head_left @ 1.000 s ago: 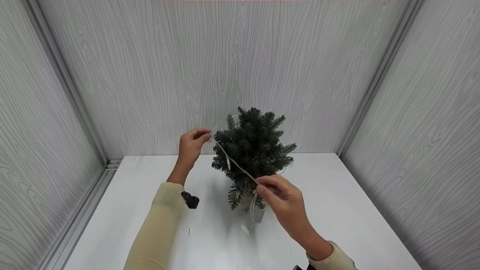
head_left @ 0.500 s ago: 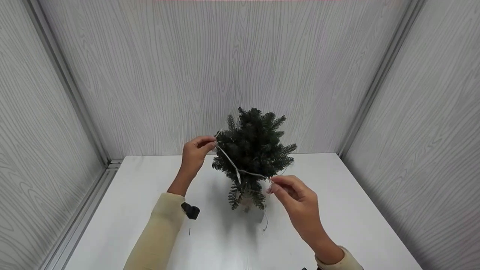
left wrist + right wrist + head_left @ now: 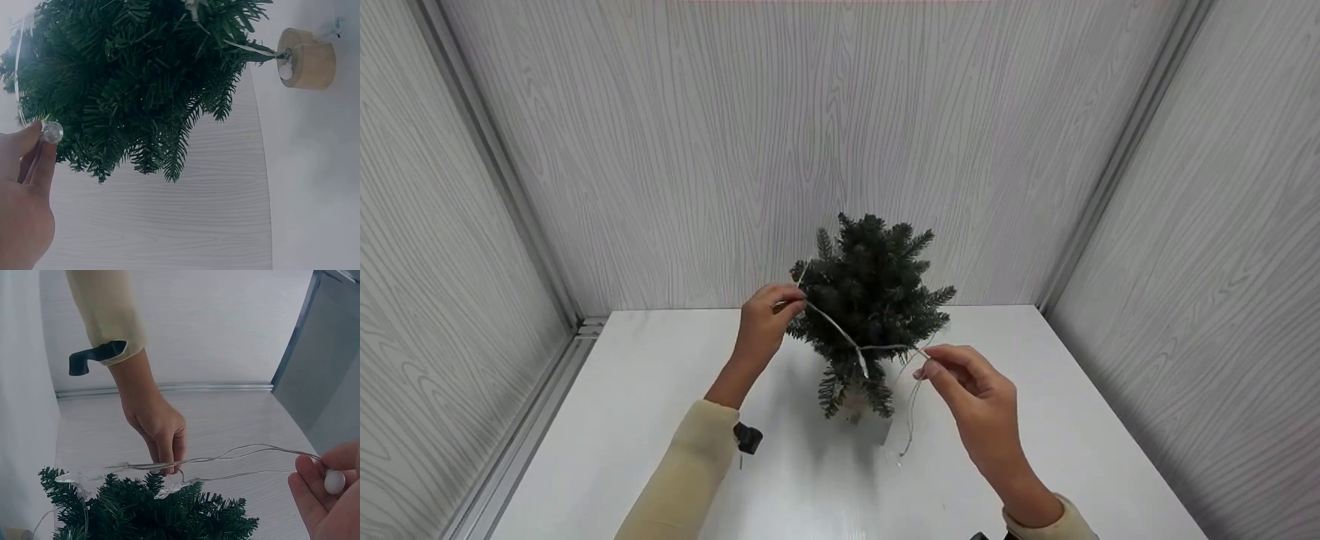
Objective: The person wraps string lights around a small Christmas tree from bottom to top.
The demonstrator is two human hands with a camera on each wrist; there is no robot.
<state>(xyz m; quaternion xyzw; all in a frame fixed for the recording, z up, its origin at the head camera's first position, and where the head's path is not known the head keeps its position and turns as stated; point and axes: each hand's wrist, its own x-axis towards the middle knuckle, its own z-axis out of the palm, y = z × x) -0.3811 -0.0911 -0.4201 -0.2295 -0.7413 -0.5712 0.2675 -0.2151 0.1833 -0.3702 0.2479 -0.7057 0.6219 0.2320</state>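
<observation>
A small artificial Christmas tree (image 3: pixel 874 300) stands near the back of the table, on a round wooden base (image 3: pixel 318 64). At its left side my left hand (image 3: pixel 767 322) pinches a string light (image 3: pixel 834 325) between thumb and fingertips, and a clear faceted bulb (image 3: pixel 53 133) shows at those fingertips. The string sags across the front of the tree to my right hand (image 3: pixel 981 397), which pinches it at the lower right of the branches. A white round bulb (image 3: pixel 334 482) sits against the right fingers. Below that hand a loose end of wire (image 3: pixel 911 420) dangles.
The white table (image 3: pixel 997 480) is enclosed by a wood-grain back wall (image 3: pixel 735 150) and side walls. A short dark mark (image 3: pixel 741 462) shows on the tabletop at the left. Clear ornaments (image 3: pixel 79 481) on the string lie close over the branches.
My right hand has moved to the right, and my left hand a little right and down. The string between them has gone from taut and slanting to sagging across the tree.
</observation>
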